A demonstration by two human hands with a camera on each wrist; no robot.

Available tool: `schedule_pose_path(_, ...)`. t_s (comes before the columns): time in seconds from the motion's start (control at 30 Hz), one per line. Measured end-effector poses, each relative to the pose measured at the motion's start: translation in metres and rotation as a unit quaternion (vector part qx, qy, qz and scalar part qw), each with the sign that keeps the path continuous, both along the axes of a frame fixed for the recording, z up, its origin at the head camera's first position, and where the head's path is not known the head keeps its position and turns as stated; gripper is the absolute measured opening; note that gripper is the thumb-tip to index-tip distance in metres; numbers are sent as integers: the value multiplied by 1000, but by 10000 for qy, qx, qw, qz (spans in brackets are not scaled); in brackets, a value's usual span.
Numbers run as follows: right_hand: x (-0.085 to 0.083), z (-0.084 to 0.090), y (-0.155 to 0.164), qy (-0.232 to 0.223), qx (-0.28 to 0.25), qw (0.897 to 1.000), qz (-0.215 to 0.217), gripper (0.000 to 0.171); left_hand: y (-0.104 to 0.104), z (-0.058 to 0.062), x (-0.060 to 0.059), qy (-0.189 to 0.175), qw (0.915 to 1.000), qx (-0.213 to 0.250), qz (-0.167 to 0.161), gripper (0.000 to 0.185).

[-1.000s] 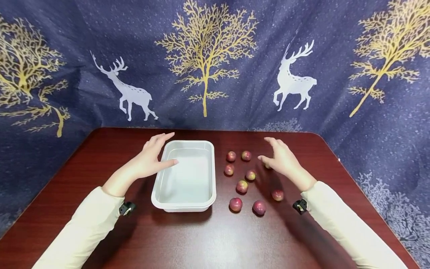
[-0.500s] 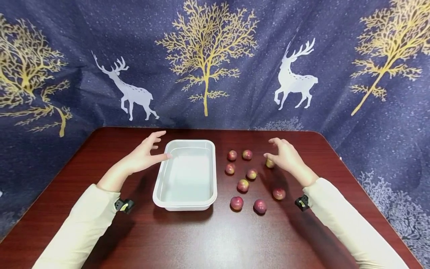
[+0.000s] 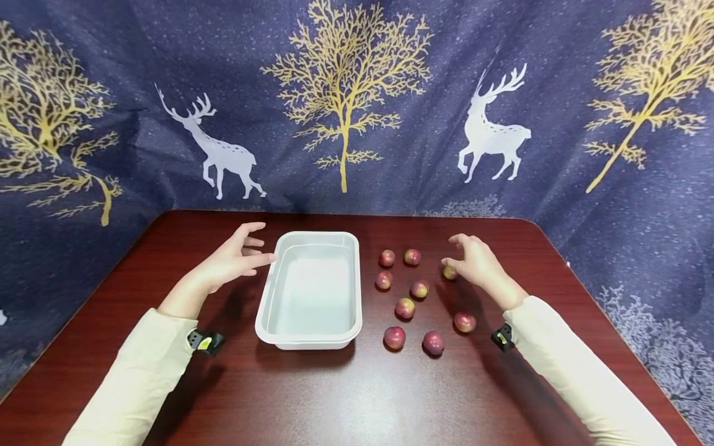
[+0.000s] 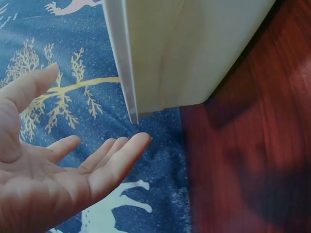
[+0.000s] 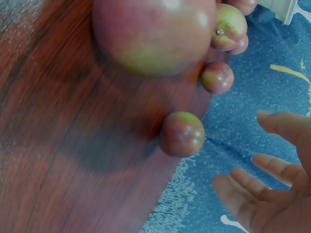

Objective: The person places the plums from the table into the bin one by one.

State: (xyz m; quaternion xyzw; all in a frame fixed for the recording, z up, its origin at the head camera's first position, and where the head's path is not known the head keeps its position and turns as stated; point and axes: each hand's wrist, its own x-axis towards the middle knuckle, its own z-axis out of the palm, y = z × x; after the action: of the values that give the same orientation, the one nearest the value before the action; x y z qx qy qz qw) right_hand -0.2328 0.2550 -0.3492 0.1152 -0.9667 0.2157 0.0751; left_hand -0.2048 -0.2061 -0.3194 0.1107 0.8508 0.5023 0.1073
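Where the desk [image 3: 357, 402] comes nearest, a cream left sleeve [image 3: 131, 378] and a cream right sleeve [image 3: 586, 371] reach in from the lower corners, each with a small black device at the cuff. Ahead of them, nine fruits lie scattered on the right half of the desk, the closest being a red fruit [image 3: 394, 337] and a purplish fruit [image 3: 434, 342]. Left of them stands a white tray [image 3: 308, 339]; the head view looks down on its pale floor, while the left wrist view gives its outer wall and lip.

The left hand [image 3: 229, 260] is beside the tray's left rim, fingers spread and holding nothing. From the head, its thumb overlaps the rim; at the wrist, the fingertips stand just clear of the lip. The right hand [image 3: 476, 263], fingers loosely bent and likewise holding nothing, partly covers a yellowish fruit [image 3: 449, 272] in the head view. The right wrist view shows space between its fingertips and the fruits, one large fruit [image 5: 155, 34] crowding the top.

The desk is dark reddish wood with visible grain, a pale glare in front and rounded far corners. Behind it hangs a creased blue cloth [image 3: 407, 155] printed with gold trees and two white deer.
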Motion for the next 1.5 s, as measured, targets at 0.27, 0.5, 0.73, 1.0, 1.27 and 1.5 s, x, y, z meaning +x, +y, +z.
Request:
schedule_pose_path(0.27, -3, -4, 0, -131, -24, 9999, 34, 51, -2, -9, -2, -342, 9988, 358, 59, 80)
schedule_pose_path(0.5, -4, -11, -1, -294, -29, 9996, 45, 52, -3, -18, -4, -694, 9950, 718, -66, 77)
schedule_pose_path(0.73, -6, -14, 2, -391, -47, 9992, 56, 51, -4, -24, -8, -947, 9913, 894, -168, 74)
schedule_pose_path(1.0, -7, -18, 1, -515, -57, 9986, 106, 50, -8, -34, -10, -1119, 9873, 1126, -102, 72)
schedule_pose_path(1.27, -9, -25, 4, -423, -68, 9991, 78, 44, -5, -42, -14, -1202, 9841, 1301, -142, 68)
schedule_pose_path(1.5, -9, -29, 2, -316, -37, 9993, 190, 38, -6, -49, -13, -1268, 9826, 1346, -196, 68)
